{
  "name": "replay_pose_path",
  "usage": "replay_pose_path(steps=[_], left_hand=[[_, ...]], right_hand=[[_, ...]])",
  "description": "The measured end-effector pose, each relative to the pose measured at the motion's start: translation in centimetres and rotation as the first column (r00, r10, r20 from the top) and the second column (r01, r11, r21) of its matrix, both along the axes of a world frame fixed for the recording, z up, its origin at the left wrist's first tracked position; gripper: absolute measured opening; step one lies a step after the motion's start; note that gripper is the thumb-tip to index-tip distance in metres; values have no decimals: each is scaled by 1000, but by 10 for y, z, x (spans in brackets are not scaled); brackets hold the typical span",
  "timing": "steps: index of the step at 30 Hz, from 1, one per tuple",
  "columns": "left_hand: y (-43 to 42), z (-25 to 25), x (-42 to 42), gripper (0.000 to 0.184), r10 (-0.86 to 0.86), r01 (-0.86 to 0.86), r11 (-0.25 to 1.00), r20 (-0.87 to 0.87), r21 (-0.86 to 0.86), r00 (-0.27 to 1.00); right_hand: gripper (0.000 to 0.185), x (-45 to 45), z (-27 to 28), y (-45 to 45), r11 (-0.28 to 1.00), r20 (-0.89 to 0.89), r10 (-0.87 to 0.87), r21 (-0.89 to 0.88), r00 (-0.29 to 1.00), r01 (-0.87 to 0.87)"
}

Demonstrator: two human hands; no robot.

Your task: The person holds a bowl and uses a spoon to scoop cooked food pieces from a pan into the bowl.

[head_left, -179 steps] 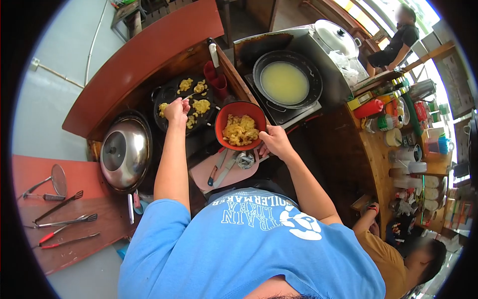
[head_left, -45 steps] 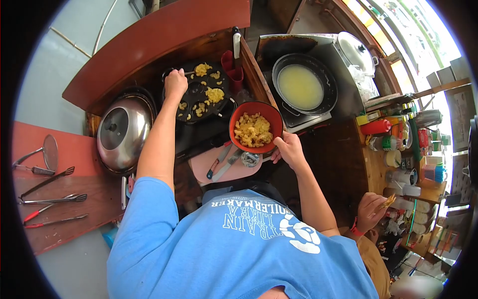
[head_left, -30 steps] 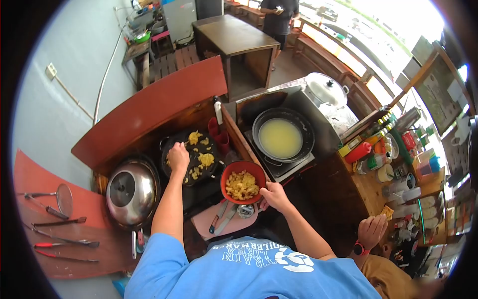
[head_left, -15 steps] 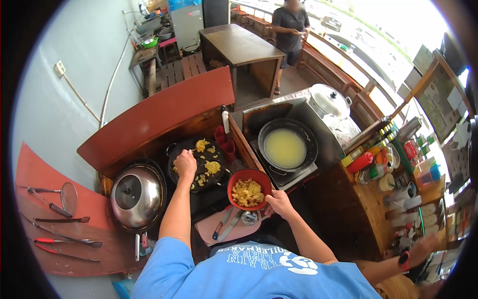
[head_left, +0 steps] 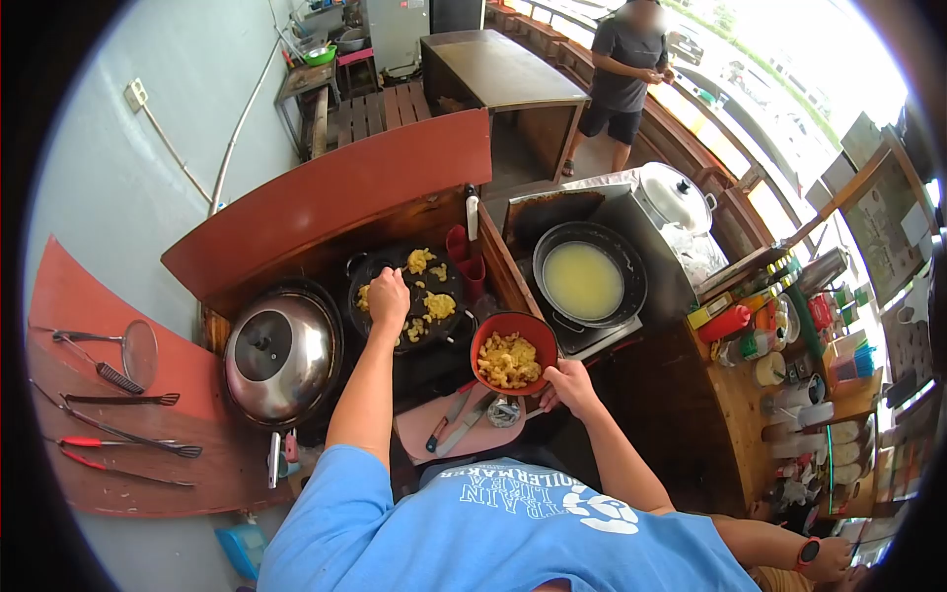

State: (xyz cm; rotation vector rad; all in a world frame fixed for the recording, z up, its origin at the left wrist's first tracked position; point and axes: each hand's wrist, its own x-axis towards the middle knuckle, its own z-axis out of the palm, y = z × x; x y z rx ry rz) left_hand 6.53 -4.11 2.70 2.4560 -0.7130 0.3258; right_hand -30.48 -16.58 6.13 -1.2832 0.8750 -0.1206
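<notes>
Co-worker's arm (head_left: 758,540) lowered; red bowl (head_left: 513,323) holds probably macaroni (head_left: 508,361).

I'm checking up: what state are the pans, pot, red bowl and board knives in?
Red bowl: yellow food inside, in right hand
Middle pan: uncovered, yellow clumps inside
Right pan: uncovered, yellowish liquid inside
Left pan: domed lid on
Pale pot: lidded
Two knives: lying on board

This is a food-stall kitchen, with a pan (head_left: 635,273) on a stove (head_left: 604,341), utensils (head_left: 123,400) and, seemingly, sauce bottles (head_left: 725,323).
</notes>
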Motion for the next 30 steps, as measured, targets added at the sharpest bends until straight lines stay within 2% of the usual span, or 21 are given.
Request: replay_pose_path(steps=[6,7,9,12,18,23,26,30], left_hand=[[-2,-1,1,33,-27,26,999,-31,-34,999],[-4,-4,2,33,-39,35,996,-42,-83,998],[-6,-8,3,33,-28,27,999,-34,-31,999],[-4,-21,12,34,-44,45,998,-2,40,999],[-1,-22,13,34,-153,152,988,31,21,988],[3,-25,15,33,-173,171,985,66,37,983],[3,-6,2,38,-153,149,981,21,126,988],[3,0,-5,37,-111,114,992,-48,61,993]], right_hand=[[27,0,-7,1,999,27,-18,-48,999,19],[27,-1,-5,1,998,27,-9,-57,1000,11],[28,-3,-6,-1,998,4,14,-68,1000,-14],[29,-5,-4,2,997,61,-2,-83,998,7],[29,-12,3,3,990,63,5,-142,998,4],[31,-13,-3,6,983,106,-15,-179,994,34],[27,-11,-6,5,990,67,-9,-139,998,19],[27,-6,-16,5,992,41,-44,-117,998,49]])
